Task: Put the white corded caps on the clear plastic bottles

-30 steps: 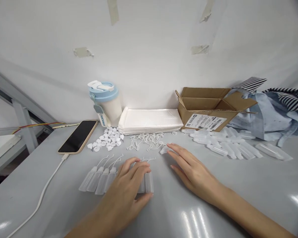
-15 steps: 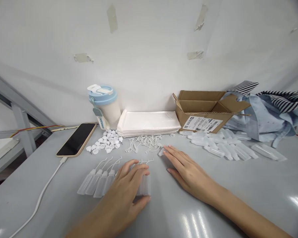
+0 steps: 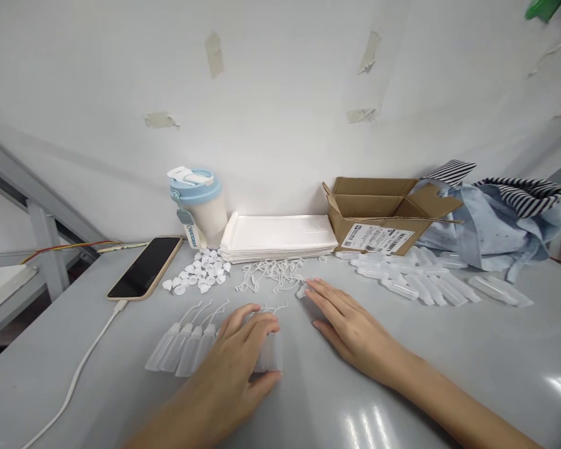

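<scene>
My left hand (image 3: 236,358) rests over a row of translucent squeeze bottles (image 3: 180,346), each with a thin white strap at its neck. Its fingers are spread and bent, with the thumb by the base of the right-hand bottles (image 3: 273,350); the palm hides the middle of the row. My right hand (image 3: 353,324) lies open on the table, fingers stretched forward. Its fingertips are beside a small clear piece (image 3: 302,291), close to a tangle of white looped straps (image 3: 273,273). White cone-shaped caps (image 3: 204,270) form a pile at the left.
A phone (image 3: 146,268) with a white cable lies at the left. Behind are a lidded cup (image 3: 206,212), stacked white sleeves (image 3: 280,234) and an open carton (image 3: 378,215). More clear bottles (image 3: 416,280) lie at the right, before a light blue cloth bag (image 3: 490,224).
The view has tilted up slightly, so the things behind sit a little lower in it. Both hands stay in nearly the same place, with no clear change of hold.
</scene>
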Tool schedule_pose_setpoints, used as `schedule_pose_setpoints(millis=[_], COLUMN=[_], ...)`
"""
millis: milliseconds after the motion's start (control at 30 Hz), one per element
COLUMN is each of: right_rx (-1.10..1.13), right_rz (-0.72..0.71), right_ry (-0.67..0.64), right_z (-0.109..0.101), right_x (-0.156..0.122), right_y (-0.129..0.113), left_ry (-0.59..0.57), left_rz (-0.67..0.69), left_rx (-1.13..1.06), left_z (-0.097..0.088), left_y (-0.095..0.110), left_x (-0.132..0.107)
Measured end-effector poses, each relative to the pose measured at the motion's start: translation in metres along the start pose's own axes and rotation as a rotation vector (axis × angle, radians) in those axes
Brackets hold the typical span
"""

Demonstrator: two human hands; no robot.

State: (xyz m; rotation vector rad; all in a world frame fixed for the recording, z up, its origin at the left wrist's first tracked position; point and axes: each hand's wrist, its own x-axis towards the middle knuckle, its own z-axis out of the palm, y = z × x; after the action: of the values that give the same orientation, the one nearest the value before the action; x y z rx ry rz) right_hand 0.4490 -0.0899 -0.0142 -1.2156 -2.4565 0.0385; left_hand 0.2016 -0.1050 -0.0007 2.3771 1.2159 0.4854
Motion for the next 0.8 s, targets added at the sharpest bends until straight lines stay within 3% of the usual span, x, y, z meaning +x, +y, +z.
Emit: schedule_pose_setpoints(millis=[167, 300, 400, 567, 800], right_rx=[0.022, 0.02, 0.013, -0.099, -0.137], right_rz=[0.007, -0.008, -0.022, -0.023, -0.033], right_ry=[0.028, 0.05, 0.093, 0.098, 0.078], right_z=[0.002, 0.001, -0.001, -0.002, -0.006], right_x=[0.002, 0.004, 0.005, 0.004, 0.002], right_y=[0.0, -0.002, -0.003, -0.001, 0.006], left_ry=[-0.042, 0.056, 0.124, 0.069, -0.041], left_rz=[-0.007, -0.002, -0.025, -0.025, 0.002], left_rx=[-0.027, -0.045, 0.011, 0.097, 0.179], left_z=[-0.006, -0.013, -0.023, -0.039, -0.017], left_y=[0.001, -0.001, -0.003, 0.001, 0.013], left_x=[0.002, 0.009, 0.019, 0.047, 0.1])
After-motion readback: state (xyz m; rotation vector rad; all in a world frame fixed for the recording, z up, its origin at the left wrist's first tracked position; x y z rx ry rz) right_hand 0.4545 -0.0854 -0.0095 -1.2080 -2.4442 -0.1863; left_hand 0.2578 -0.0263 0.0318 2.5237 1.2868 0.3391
